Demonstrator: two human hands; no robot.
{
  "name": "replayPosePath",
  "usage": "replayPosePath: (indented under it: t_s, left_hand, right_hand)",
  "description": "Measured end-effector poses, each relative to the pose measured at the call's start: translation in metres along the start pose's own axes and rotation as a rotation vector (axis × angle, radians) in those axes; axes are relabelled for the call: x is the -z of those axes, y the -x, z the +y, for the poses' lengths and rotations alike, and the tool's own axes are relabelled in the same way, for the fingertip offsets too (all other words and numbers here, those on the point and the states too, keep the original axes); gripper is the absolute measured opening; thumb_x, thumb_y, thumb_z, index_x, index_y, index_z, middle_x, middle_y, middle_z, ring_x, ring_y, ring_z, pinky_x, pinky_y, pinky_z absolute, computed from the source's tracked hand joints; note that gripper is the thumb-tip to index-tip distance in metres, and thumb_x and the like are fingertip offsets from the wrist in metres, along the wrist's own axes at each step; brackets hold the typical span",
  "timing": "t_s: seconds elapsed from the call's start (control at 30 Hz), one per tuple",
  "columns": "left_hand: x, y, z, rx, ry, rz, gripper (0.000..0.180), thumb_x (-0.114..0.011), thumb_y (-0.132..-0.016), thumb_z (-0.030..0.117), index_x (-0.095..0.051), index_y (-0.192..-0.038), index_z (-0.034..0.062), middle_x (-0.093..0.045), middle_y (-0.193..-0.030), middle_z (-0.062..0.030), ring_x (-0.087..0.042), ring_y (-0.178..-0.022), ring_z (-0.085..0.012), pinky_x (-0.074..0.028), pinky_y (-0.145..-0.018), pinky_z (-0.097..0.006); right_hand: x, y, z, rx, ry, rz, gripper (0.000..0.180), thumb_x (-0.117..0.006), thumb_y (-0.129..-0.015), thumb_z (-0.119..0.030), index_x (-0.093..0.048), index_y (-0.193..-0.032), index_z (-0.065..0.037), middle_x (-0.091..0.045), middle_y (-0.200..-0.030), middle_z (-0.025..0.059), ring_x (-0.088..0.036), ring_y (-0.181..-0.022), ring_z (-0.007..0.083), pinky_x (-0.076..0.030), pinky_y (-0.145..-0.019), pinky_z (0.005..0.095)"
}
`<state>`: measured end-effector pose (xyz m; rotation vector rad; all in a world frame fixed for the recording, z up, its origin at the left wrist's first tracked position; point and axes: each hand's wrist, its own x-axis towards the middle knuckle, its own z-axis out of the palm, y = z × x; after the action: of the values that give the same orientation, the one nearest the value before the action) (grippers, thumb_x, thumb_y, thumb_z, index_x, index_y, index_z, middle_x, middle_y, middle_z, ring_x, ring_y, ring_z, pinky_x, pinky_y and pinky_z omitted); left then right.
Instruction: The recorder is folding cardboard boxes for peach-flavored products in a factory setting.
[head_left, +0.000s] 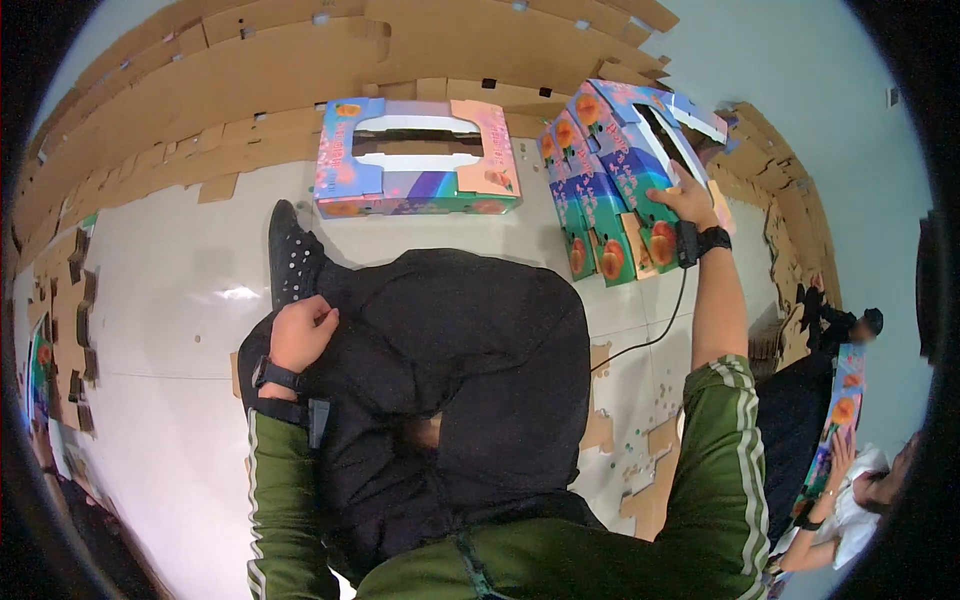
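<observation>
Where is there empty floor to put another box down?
Bare pale floor lies on the left, between the cardboard wall and the left hand. A smaller patch lies between the lone box and the box stack the right hand touches. Scraps crowd the right.

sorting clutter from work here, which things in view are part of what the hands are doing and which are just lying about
In hand:
- right hand resting on the stack of folded colourful boxes
- left hand closed on the person's black trouser knee

Lying about:
- single open colourful box on the floor
- flat brown cardboard sheets along the wall
- cardboard scraps on the floor
</observation>
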<state>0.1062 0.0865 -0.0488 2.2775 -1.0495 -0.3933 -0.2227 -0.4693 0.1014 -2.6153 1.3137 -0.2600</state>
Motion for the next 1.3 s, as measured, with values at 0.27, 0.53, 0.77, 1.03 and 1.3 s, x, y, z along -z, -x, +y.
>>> replayPosePath:
  t_s: [0.27, 0.53, 0.77, 1.03, 1.3]
  left_hand:
    - [0.001, -0.005, 0.005, 0.043, 0.017, -0.021, 0.021, -0.069, -0.085, 0.023, -0.067, -0.081, 0.0029, -0.066, -0.071, -0.0164, -0.067, -0.067, -0.0337, -0.05, -0.06, -0.04]
    - [0.002, -0.002, 0.009, 0.049, -0.027, -0.021, 0.022, -0.069, -0.085, 0.023, -0.066, -0.079, 0.0017, -0.066, -0.071, -0.0171, -0.067, -0.068, -0.0346, -0.05, -0.06, -0.041]
    - [0.002, -0.001, 0.007, 0.054, -0.011, -0.02, 0.023, -0.069, -0.084, 0.023, -0.065, -0.079, 0.0009, -0.064, -0.068, -0.0176, -0.064, -0.063, -0.0349, -0.048, -0.058, -0.042]
    - [-0.001, -0.005, 0.007, 0.019, -0.007, -0.016, 0.025, -0.067, -0.086, 0.024, -0.064, -0.078, 0.0, -0.063, -0.066, -0.0177, -0.063, -0.061, -0.0333, -0.046, -0.057, -0.041]
    - [0.007, 0.008, 0.0, 0.089, 0.014, -0.001, 0.026, -0.068, -0.086, 0.025, -0.065, -0.079, 0.0002, -0.063, -0.068, -0.0191, -0.064, -0.064, -0.0359, -0.048, -0.059, -0.041]
  right_hand:
    - [-0.011, 0.029, 0.005, 0.05, -0.145, 0.007, 0.103, -0.085, -0.068, -0.048, -0.042, -0.145, 0.006, -0.059, -0.131, 0.0276, -0.058, -0.123, 0.0331, -0.043, -0.104, 0.0378]
    - [-0.02, 0.029, 0.013, -0.003, -0.101, 0.251, 0.063, -0.059, -0.093, -0.052, -0.06, -0.125, 0.003, -0.067, -0.106, 0.0278, -0.065, -0.103, 0.0398, -0.049, -0.092, 0.0439]
    - [-0.019, 0.015, 0.004, -0.098, -0.043, 0.275, 0.057, -0.066, -0.088, -0.051, -0.067, -0.113, 0.0, -0.07, -0.101, 0.0247, -0.067, -0.098, 0.0387, -0.051, -0.087, 0.0426]
    - [-0.031, 0.007, 0.009, -0.133, -0.041, 0.305, 0.054, -0.065, -0.088, -0.052, -0.069, -0.11, -0.004, -0.07, -0.106, 0.0243, -0.066, -0.104, 0.0394, -0.05, -0.09, 0.0427]
    - [-0.025, 0.088, -0.009, -0.11, -0.984, 0.996, 0.028, -0.057, -0.097, -0.016, -0.058, -0.122, -0.002, -0.061, -0.118, 0.0133, -0.06, -0.105, 0.0257, -0.049, -0.089, 0.0372]
